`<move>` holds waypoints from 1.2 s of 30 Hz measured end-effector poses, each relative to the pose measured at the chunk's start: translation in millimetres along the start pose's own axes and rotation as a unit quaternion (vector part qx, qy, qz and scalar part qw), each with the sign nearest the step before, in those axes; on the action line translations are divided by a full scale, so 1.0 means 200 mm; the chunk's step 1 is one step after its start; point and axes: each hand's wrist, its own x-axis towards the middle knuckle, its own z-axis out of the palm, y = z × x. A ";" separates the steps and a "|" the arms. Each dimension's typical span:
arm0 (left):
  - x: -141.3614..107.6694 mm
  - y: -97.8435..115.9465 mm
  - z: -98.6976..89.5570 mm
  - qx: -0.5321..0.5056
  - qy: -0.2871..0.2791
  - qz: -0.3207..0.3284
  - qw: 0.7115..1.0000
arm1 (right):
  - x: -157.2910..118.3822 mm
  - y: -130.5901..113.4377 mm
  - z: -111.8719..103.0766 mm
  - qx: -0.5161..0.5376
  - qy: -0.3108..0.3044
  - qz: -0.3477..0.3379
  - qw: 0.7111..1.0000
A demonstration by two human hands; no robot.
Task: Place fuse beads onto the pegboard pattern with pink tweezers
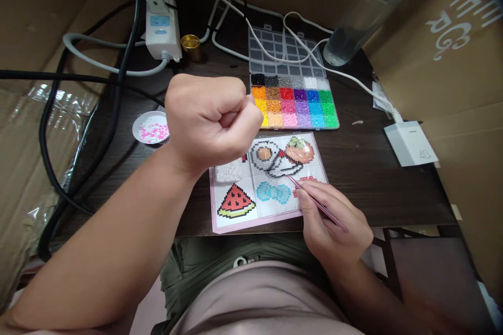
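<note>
Tweezers (314,200) — pink, thin, pinched in my right hand (334,220) like a pen. The long axis runs on a diagonal: tip up and to the left, back end down and to the right, sticking out past my knuckles. The tip sits at the pegboard (275,178), just below the black outline around the fried-egg picture and beside a small red patch of beads (whether the tip grips a bead, I cannot tell, it is too small).

My right fingers are closed round the tweezers, thumb and forefinger near the front half, hand resting at the table (373,167) edge on the board's lower right corner.

My left hand (210,115) is up in the air, well above the table, balled into a tight fist, thumb folded across the front. Nothing shows inside it. It covers the board's upper left corner from this view.

On the board's sheet: a watermelon slice (236,202) at lower left, a blue shape in the middle, an orange fruit at upper right, white beads in the left square.

Just behind the board lies the bead box (294,100), lid flipped open, colours in rows. Left of my fist, a small dish (147,128) of pink and white beads. Farther back, a power strip (159,15) with cables, a gold cap (190,43), a clear bottle (365,15). A white charger (411,142) lies to the right.
</note>
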 end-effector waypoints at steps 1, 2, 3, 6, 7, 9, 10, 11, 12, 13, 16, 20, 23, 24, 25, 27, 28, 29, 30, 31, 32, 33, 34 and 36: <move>0.00 0.00 0.00 -0.010 0.005 0.000 1.000 | 0.00 0.00 0.00 0.003 -0.001 0.000 1.000; 0.01 0.00 0.01 -0.017 0.005 0.000 1.000 | 0.00 0.00 0.00 0.006 -0.003 0.001 1.000; 0.01 0.00 0.01 -0.021 0.003 0.003 1.000 | 0.00 0.00 0.00 0.008 -0.007 0.001 1.000; 0.01 -0.01 0.00 -0.016 -0.004 0.018 1.000 | 0.00 0.00 0.00 0.011 -0.014 -0.001 1.000; 0.01 -0.01 0.00 -0.006 -0.008 0.015 1.000 | 0.00 0.00 0.00 0.011 -0.015 -0.003 1.000; 0.01 -0.01 0.00 0.015 -0.013 0.006 1.000 | 0.00 0.00 0.00 0.009 -0.015 -0.005 1.000; 0.00 -0.01 0.00 0.020 -0.011 0.006 1.000 | 0.00 0.01 0.00 0.007 -0.014 -0.007 1.000; 0.00 -0.01 -0.01 0.023 -0.007 0.009 1.000 | 0.00 0.01 0.00 0.004 -0.015 -0.009 1.000; -0.01 -0.01 -0.01 0.025 -0.001 0.014 1.000 | 0.00 0.01 0.00 0.001 -0.014 -0.011 1.000; -0.01 -0.01 -0.01 0.032 -0.002 0.017 0.999 | 0.00 0.01 0.00 -0.001 -0.015 -0.012 1.000; -0.01 -0.01 -0.03 0.074 -0.038 0.015 0.996 | 0.00 0.00 0.00 -0.004 -0.014 -0.008 1.000; 0.00 0.00 -0.05 0.056 -0.055 0.022 0.997 | 0.00 0.00 0.00 0.003 -0.007 -0.003 1.000; 0.01 -0.01 -0.05 0.017 -0.040 0.029 0.999 | 0.00 0.00 0.00 0.004 -0.005 0.002 1.000; 0.01 -0.01 -0.05 0.008 -0.040 0.027 0.999 | 0.00 0.00 0.00 0.004 -0.006 0.004 1.000; 0.01 -0.02 -0.04 0.001 -0.040 0.024 0.999 | 0.00 0.00 0.00 0.004 -0.007 0.005 1.000; 0.02 -0.02 -0.03 -0.012 -0.033 0.016 0.999 | 0.00 0.00 0.00 0.005 -0.011 0.002 1.000; 0.02 -0.02 -0.03 -0.016 -0.025 0.012 0.999 | 0.00 0.00 0.00 0.005 -0.014 -0.001 1.000; 0.01 -0.02 -0.02 -0.017 -0.019 0.009 1.000 | 0.00 0.00 0.00 0.005 -0.016 -0.005 1.000; 0.01 -0.01 -0.02 -0.017 -0.016 0.008 1.000 | 0.01 0.00 0.00 0.005 -0.019 -0.008 1.000; 0.01 -0.01 -0.02 -0.015 -0.013 0.008 1.000 | 0.01 0.00 0.00 0.006 -0.020 -0.010 1.000; 0.01 -0.01 -0.02 -0.009 -0.015 0.005 1.000 | 0.01 0.00 0.00 0.006 -0.021 -0.012 1.000; 0.01 0.00 -0.01 -0.003 -0.016 -0.003 1.000 | 0.01 0.00 0.00 0.006 -0.021 -0.013 1.000; 0.00 0.01 -0.01 0.004 -0.015 -0.015 1.000 | 0.01 0.00 0.00 0.007 -0.020 -0.014 1.000; 0.00 0.01 -0.01 0.021 -0.007 -0.040 0.999 | 0.01 0.00 0.00 0.006 -0.018 -0.017 1.000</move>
